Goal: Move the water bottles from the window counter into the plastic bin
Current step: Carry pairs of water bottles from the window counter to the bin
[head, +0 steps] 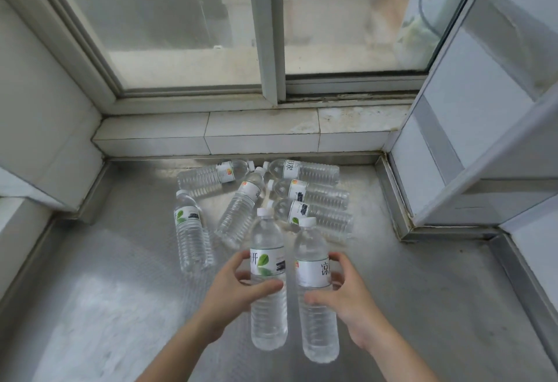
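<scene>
Two clear water bottles with white caps and white labels are held above the steel window counter point(120, 276). My left hand point(232, 291) grips the left bottle point(268, 309) around its label. My right hand point(347, 294) grips the right bottle point(315, 318) the same way. Behind them several more bottles lie on their sides on the counter: one at the left point(190, 235), one slanted in the middle point(240, 214), one at the back point(213, 176), and three stacked in a row at the right point(314, 194). No plastic bin is in view.
A tiled sill point(208, 131) and a sliding window point(265, 28) close off the far side. White walls rise at the left point(42, 128) and right point(471, 128). A raised steel lip point(392, 197) runs along the counter's right edge.
</scene>
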